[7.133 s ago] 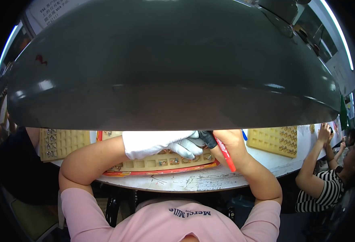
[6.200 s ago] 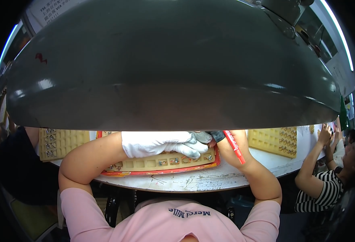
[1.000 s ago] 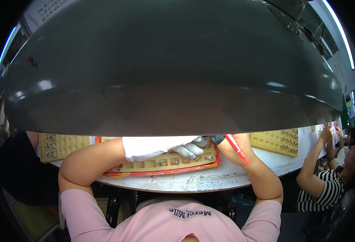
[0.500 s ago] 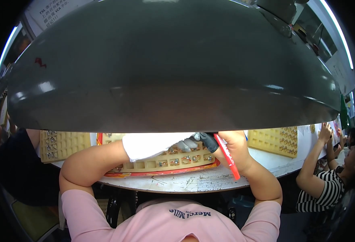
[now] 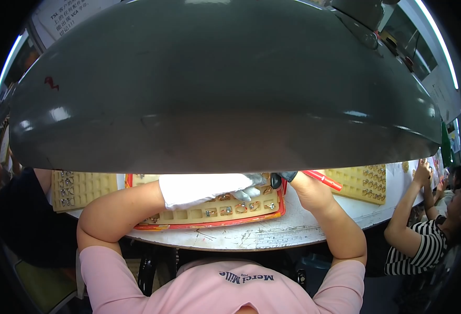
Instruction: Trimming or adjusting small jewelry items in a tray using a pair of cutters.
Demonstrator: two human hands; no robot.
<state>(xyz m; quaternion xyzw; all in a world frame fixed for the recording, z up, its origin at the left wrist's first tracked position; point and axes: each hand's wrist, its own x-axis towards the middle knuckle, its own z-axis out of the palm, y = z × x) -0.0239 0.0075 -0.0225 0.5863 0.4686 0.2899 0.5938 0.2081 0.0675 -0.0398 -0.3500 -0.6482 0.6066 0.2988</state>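
Note:
My left hand (image 5: 245, 189), in a white glove with grey fingertips, is over a cream slotted ring tray (image 5: 195, 213) with a red rim. Its fingers are bent together, and whatever they pinch is hidden. Several rings (image 5: 241, 208) with pale stones stand in the tray's near slots. At the tray's right edge is my right hand (image 5: 311, 191), with a red marker pen (image 5: 324, 180) tucked in it and pointing out to the right. Dark coverings show at its fingers, beside a small black rounded thing (image 5: 276, 180) near my left fingertips. The lamp hood hides the far part of both hands.
A large dark grey lamp hood (image 5: 225, 94) hangs low over the white table (image 5: 230, 239). More slotted ring trays stand at the left (image 5: 91, 191) and right (image 5: 348, 189). A person in a striped top (image 5: 419, 254) sits at right; another person's dark clothing (image 5: 36, 220) is at left.
My right hand has turned and shifted slightly right, swinging the red marker from pointing down toward me to pointing right. My left fingers have moved a little; more of the tray's right edge shows.

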